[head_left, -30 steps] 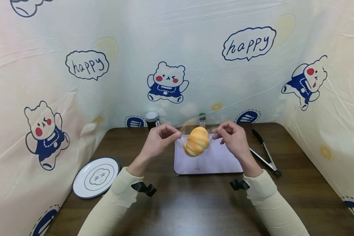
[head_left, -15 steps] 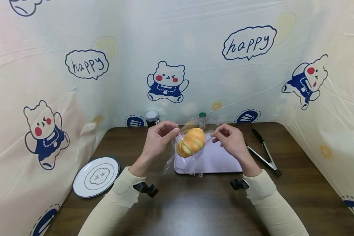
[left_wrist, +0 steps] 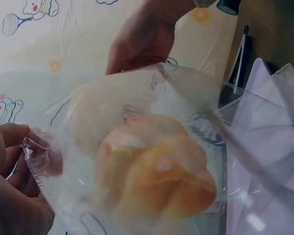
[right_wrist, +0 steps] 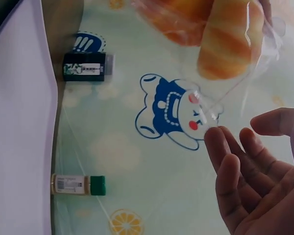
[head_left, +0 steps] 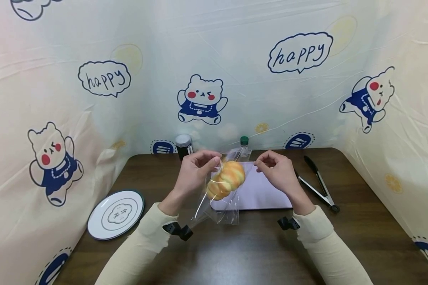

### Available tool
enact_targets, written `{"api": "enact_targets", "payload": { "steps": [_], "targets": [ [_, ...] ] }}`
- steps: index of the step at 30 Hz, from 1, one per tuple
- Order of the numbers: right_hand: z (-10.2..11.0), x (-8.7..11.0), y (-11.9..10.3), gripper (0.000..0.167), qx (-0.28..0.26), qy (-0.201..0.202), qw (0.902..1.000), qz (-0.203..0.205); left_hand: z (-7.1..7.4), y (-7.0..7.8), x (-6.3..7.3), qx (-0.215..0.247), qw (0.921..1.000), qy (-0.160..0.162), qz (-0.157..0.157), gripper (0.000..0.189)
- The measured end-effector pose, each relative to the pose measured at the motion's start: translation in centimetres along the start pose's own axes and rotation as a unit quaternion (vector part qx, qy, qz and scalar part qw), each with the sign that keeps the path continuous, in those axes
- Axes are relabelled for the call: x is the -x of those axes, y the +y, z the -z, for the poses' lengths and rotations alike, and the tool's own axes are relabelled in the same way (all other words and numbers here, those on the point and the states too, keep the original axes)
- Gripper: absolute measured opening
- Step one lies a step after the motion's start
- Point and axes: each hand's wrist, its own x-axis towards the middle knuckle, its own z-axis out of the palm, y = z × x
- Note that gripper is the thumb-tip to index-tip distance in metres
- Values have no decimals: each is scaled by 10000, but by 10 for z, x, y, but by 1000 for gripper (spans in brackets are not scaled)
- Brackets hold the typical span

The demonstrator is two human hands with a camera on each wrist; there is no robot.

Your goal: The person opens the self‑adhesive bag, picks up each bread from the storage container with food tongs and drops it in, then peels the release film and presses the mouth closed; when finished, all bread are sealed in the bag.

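Note:
A golden croissant [head_left: 226,180] is inside a clear plastic bag [head_left: 230,213] held up over the table. My left hand [head_left: 192,174] pinches the bag's edge between thumb and fingers. In the left wrist view, some of the left hand's fingers [left_wrist: 41,152] show through the clear film. My right hand [head_left: 279,174] is at the bag's right side. The right wrist view shows that hand [right_wrist: 255,181] with loosely bent, parted fingers, a fingertip close to the bag's corner. Whether it touches the film cannot be told.
A lilac tray or board [head_left: 267,190] lies behind and below the bag. Black-and-silver tongs [head_left: 321,188] lie at the right, and a white plate [head_left: 115,213] at the left. A dark jar [head_left: 184,146] and a small green-capped bottle [head_left: 244,146] stand at the back.
The croissant and bag have shifted left and a little lower. The bag's film now hangs further toward the front. The right hand has moved slightly left, its fingers now parted.

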Motion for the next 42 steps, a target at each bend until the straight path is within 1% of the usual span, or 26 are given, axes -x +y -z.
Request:
{"api": "enact_targets", "payload": {
  "steps": [3, 5, 7, 10, 12, 13, 16, 19, 21, 24, 28, 31, 38, 42],
  "targets": [
    [-1, 4, -10, 11, 123, 271, 9984, 482, -1, 1, 1, -45, 10000, -30, 73, 25],
    [-3, 8, -19, 11, 187, 464, 9947, 899, -2, 1, 2, -70, 9999, -42, 76, 24],
    [-6, 10, -28, 10, 246, 605, 9884, 1369, -3, 2, 3, -85, 9999, -46, 61, 24],
    [-12, 13, -41, 10, 309, 679, 9763, 2032, -4, 1, 3, -120, 9999, -85, -1, 22],
    [-16, 14, -48, 11, 312, 673, 9688, 2363, -5, 1, 3, -155, 9998, -126, -59, 21],
    [-18, 14, -51, 12, 301, 667, 9664, 2465, -5, 1, 3, -163, 9997, -160, -105, 20],
    [-25, 12, -56, 16, 284, 702, 9620, 2623, -7, 1, 4, -218, 9991, -261, -244, 19],
    [-30, 10, -57, 19, 257, 731, 9608, 2664, -8, 1, 5, -319, 9983, -319, -366, 18],
    [-33, 9, -57, 20, 230, 754, 9594, 2709, -8, 1, 5, -385, 9978, -327, -419, 18],
    [-35, 8, -57, 21, 228, 801, 9561, 2808, -9, 2, 5, -485, 9975, -316, -412, 18],
    [-36, 7, -58, 21, 312, 878, 9518, 2921, -9, 3, 6, -618, 9969, -277, -403, 19],
    [-36, 6, -59, 19, 399, 954, 9485, 2994, -10, 2, 6, -733, 9958, -238, -487, 19],
    [-37, 4, -57, 15, 639, 1144, 9345, 3308, -11, 2, 7, -908, 9939, -163, -610, 18],
    [-37, 4, -57, 13, 664, 1141, 9318, 3381, -11, 2, 7, -958, 9928, -151, -707, 18]
  ]
}}
